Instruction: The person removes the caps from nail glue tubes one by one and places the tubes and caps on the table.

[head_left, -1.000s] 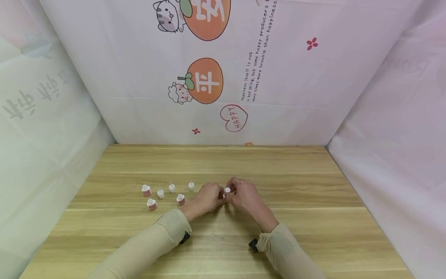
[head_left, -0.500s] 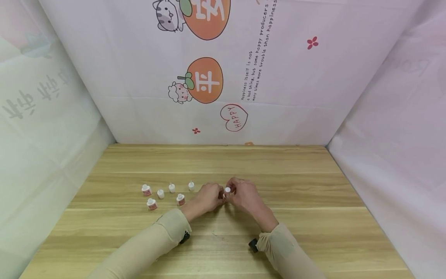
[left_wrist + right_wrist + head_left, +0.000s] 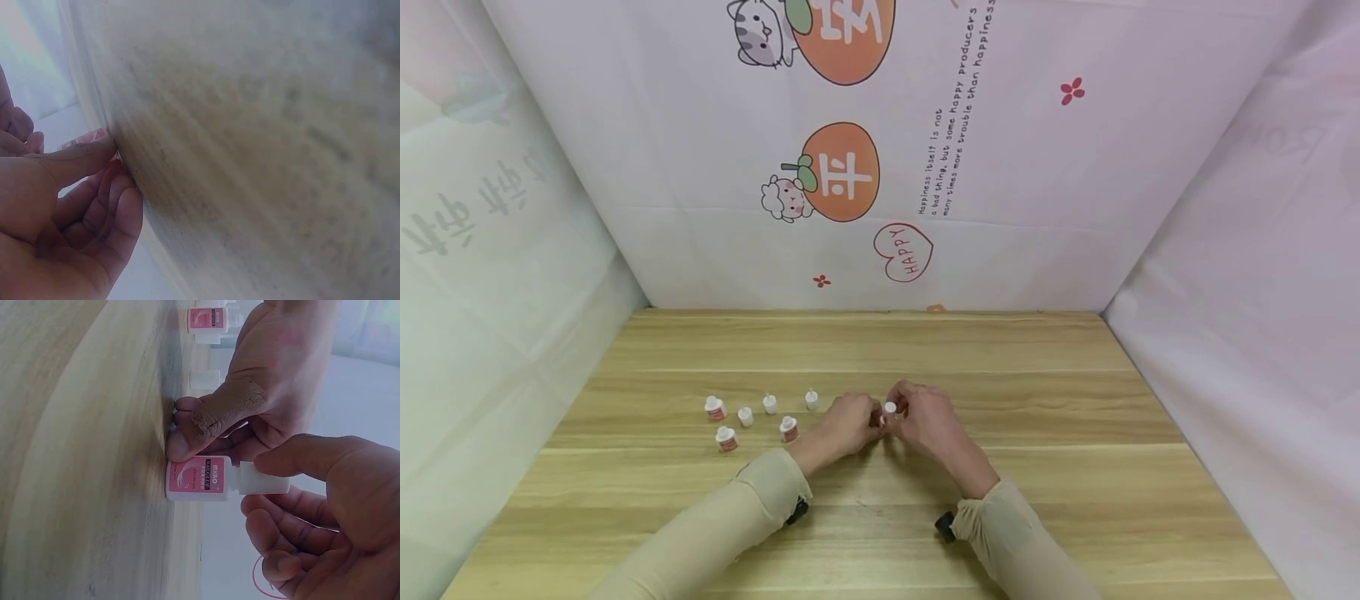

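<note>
A small nail glue bottle (image 3: 199, 479) with a pink label stands upright on the table between both hands. Low on its body, near the tabletop, my left hand (image 3: 850, 423) pinches it between thumb and fingers. My right hand (image 3: 927, 423) holds the white cap (image 3: 265, 480) at the bottle's neck, thumb on one side and fingers on the other. A short bit of neck shows between cap and body. From the left wrist, only a pink sliver of the bottle (image 3: 94, 135) shows past the thumb.
Left of the hands stand three more pink-labelled bottles (image 3: 716, 409). Three loose white caps (image 3: 770, 405) sit among them, two with a thin tip pointing up. White printed cloth walls (image 3: 1000, 267) enclose the wooden table (image 3: 1037, 375) at the back and sides.
</note>
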Demonstrator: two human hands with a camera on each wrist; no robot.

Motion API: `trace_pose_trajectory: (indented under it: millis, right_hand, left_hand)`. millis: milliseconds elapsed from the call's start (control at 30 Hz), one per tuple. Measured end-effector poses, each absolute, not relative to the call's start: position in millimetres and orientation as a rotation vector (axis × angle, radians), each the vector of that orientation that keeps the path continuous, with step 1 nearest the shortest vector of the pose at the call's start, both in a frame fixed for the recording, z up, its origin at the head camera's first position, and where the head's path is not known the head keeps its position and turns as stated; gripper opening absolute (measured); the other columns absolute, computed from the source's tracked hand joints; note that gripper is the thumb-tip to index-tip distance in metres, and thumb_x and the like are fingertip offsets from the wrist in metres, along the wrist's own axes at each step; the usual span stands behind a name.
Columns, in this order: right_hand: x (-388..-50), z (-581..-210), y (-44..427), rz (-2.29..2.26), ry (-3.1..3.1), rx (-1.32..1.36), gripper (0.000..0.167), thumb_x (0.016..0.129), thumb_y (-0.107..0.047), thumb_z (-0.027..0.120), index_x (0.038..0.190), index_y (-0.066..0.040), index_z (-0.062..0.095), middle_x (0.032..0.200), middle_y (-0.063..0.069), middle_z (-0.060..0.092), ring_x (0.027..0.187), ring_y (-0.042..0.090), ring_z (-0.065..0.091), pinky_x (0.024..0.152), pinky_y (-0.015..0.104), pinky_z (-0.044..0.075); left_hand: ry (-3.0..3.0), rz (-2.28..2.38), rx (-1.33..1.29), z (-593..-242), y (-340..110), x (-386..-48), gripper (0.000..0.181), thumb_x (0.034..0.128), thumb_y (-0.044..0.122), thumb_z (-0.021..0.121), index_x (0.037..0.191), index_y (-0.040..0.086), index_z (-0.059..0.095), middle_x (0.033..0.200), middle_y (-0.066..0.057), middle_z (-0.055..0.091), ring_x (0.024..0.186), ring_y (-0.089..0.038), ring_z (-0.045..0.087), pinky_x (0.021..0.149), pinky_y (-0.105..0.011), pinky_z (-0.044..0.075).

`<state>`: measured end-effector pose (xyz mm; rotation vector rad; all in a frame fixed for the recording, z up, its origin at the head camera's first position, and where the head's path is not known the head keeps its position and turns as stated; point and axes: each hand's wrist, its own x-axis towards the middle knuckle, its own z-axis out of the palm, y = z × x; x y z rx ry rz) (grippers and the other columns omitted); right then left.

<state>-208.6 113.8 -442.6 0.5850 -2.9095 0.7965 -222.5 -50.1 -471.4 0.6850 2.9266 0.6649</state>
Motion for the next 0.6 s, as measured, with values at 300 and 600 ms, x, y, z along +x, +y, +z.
trace_pose_trajectory:
  millis: [300, 600]
  right_hand:
    - [-208.9, -443.3, 113.2, 0.778, -2.899, 0.559, 0.018, 0.083, -0.022, 0.079, 0.093, -0.014, 0.065, 0.083, -0.003, 0.068, 0.076, 0.012, 0.06, 0.071, 0.029, 0.049]
    - [-207.7, -440.4, 112.8, 0.765, -2.903, 0.583, 0.018, 0.082, -0.019, 0.079, 0.094, -0.015, 0.065, 0.085, -0.001, 0.068, 0.076, 0.013, 0.059, 0.07, 0.029, 0.048]
  left_hand:
    - [2.933, 0.658, 0.705, -472.1, -50.5, -222.3, 0.012, 0.086, 0.021, 0.079, 0.082, 0.013, 0.07, 0.075, 0.003, 0.068, 0.07, -0.011, 0.059, 0.068, -0.027, 0.049]
    - [2.941, 0.655, 0.699, -473.5, -50.3, -222.8, 0.014, 0.0859, 0.022, 0.078, 0.08, 0.013, 0.069, 0.074, 0.002, 0.068, 0.07, -0.012, 0.059, 0.067, -0.028, 0.049]
